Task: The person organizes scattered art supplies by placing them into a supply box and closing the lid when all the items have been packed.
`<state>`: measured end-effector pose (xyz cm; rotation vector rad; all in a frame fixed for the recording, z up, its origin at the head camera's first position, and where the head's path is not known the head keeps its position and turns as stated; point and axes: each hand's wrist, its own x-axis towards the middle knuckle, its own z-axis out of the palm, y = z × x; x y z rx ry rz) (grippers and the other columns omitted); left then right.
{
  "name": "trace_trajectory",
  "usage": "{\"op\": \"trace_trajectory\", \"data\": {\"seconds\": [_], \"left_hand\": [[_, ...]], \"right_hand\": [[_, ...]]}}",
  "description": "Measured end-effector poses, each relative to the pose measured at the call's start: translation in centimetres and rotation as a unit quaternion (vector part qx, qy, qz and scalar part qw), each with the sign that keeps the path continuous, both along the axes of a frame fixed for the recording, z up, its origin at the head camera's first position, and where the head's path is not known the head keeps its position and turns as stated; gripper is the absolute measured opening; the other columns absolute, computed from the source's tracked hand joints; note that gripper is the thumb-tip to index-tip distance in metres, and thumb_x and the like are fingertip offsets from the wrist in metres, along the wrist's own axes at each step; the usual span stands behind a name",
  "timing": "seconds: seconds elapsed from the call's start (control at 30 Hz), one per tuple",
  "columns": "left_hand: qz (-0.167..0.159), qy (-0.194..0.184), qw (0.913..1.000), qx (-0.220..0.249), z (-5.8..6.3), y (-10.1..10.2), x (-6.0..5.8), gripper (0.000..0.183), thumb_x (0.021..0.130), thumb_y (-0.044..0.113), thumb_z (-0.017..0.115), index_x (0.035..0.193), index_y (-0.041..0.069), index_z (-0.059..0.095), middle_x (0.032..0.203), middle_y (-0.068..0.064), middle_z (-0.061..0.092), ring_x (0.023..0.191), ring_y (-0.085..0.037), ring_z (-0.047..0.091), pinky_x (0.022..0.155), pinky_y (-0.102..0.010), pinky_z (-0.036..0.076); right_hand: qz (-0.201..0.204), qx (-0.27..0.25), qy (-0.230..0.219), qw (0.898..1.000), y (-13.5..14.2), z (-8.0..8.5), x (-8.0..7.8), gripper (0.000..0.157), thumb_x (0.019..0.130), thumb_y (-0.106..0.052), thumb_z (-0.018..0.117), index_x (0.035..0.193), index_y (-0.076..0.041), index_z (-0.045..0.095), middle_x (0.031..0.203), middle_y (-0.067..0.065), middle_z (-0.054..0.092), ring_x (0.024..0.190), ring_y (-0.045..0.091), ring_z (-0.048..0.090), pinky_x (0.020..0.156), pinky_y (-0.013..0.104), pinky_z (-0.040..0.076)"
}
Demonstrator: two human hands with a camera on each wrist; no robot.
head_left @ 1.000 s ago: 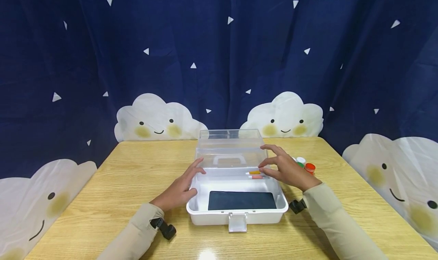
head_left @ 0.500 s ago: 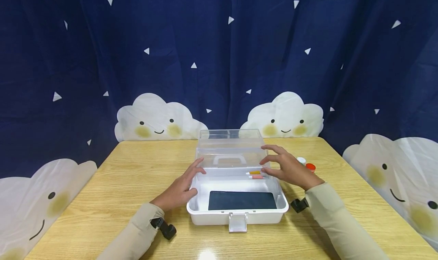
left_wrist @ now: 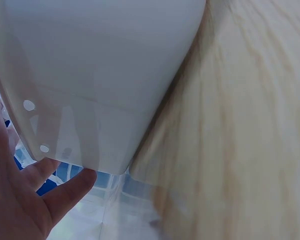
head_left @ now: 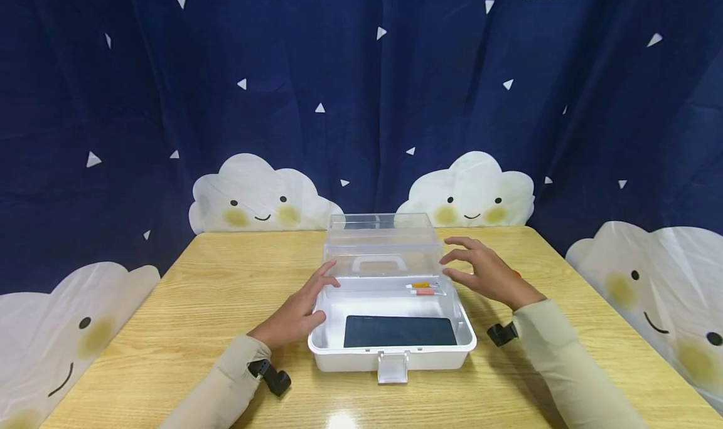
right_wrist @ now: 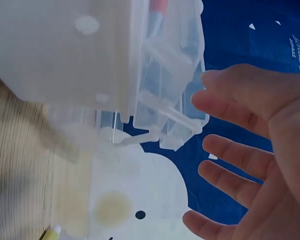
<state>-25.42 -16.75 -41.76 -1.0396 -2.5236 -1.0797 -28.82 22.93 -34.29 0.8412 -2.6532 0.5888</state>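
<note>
Right hand [head_left: 486,275] and sleeve have drawn back to the right since a second ago, leaving both pens fully visible and hiding most of the jars behind them; only a sliver of a red cap [head_left: 516,273] shows past the knuckles. That hand holds nothing: its fingers are spread and slightly bent beside the box [head_left: 344,361], near its back right corner. The right wrist view is blurred, so I cannot tell whether a fingertip touches the plastic.

An orange pen [head_left: 420,285] and a pink pen [head_left: 423,292] lie side by side toward the back right of the box, which sits on the wooden table [head_left: 237,278] with its clear lid [head_left: 346,253] tipped back. The left hand [head_left: 294,313] grasps nothing either, its relaxed fingers reaching over the left rim. Inside lies a dark panel [head_left: 399,331].
</note>
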Motion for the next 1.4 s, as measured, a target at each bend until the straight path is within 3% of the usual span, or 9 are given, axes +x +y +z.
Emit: {"op": "trace_trajectory", "data": {"seconds": [0.23, 0.4, 0.63, 0.93, 1.17, 1.4], "left_hand": [[0.0, 0.0, 1.0, -0.001, -0.1, 0.0, -0.1, 0.055, 0.076, 0.001, 0.052, 0.128, 0.019, 0.045, 0.16, 0.01, 0.013, 0.136, -0.021, 0.033, 0.088, -0.042, 0.043], [-0.003, -0.002, 1.0, 0.001, -0.2, -0.1, -0.2, 0.054, 0.076, 0.001, 0.052, 0.128, 0.014, 0.046, 0.16, 0.009, 0.012, 0.138, -0.025, 0.033, 0.088, -0.044, 0.043], [-0.002, 0.003, 1.0, 0.0, -0.2, 0.0, -0.2, 0.055, 0.076, 0.001, 0.052, 0.128, 0.017, 0.045, 0.16, -0.001, 0.016, 0.138, -0.025, 0.032, 0.091, -0.047, 0.043], [-0.001, -0.002, 1.0, -0.005, -0.1, 0.0, -0.1, 0.055, 0.077, 0.0, 0.052, 0.128, 0.02, 0.044, 0.16, 0.003, 0.015, 0.131, -0.022, 0.038, 0.082, -0.038, 0.043], [0.004, -0.009, 0.9999, -0.005, -0.3, 0.0, -0.1, 0.056, 0.077, 0.0, 0.051, 0.127, 0.024, 0.044, 0.16, 0.007, 0.014, 0.132, -0.018, 0.035, 0.086, -0.039, 0.043], [0.003, 0.0, 1.0, 0.0, -0.2, 0.1, 0.0, 0.056, 0.076, 0.001, 0.051, 0.127, 0.021, 0.044, 0.16, 0.003, 0.015, 0.139, -0.025, 0.031, 0.093, -0.047, 0.042]], "right_hand": [[-0.019, 0.003, -0.016, 1.0, 0.7, -0.1, -0.4, 0.021, 0.088, -0.025, 0.07, 0.105, -0.014, 0.072, 0.14, 0.017, 0.048, 0.128, 0.042, 0.042, 0.096, 0.061, 0.039], [-0.027, 0.002, -0.022, 0.999, 1.2, -0.3, -0.8, 0.023, 0.089, -0.026, 0.068, 0.106, -0.012, 0.071, 0.14, 0.018, 0.047, 0.128, 0.043, 0.042, 0.096, 0.061, 0.038], [-0.054, 0.007, -0.051, 0.997, 2.0, -0.5, -1.1, 0.024, 0.089, -0.029, 0.067, 0.107, -0.013, 0.071, 0.142, 0.019, 0.045, 0.129, 0.045, 0.039, 0.098, 0.064, 0.034], [-0.077, 0.01, -0.054, 0.996, 3.2, -0.9, -1.7, 0.025, 0.088, -0.029, 0.068, 0.107, -0.012, 0.07, 0.141, 0.023, 0.044, 0.129, 0.047, 0.038, 0.099, 0.066, 0.031], [-0.079, 0.022, -0.055, 0.995, 4.2, -1.5, -2.2, 0.031, 0.084, -0.032, 0.073, 0.108, -0.013, 0.07, 0.14, 0.025, 0.045, 0.127, 0.048, 0.039, 0.097, 0.067, 0.031], [-0.079, 0.02, -0.058, 0.995, 5.2, -2.1, -2.5, 0.033, 0.084, -0.035, 0.073, 0.109, -0.014, 0.069, 0.139, 0.025, 0.045, 0.126, 0.049, 0.039, 0.096, 0.069, 0.03]]}}
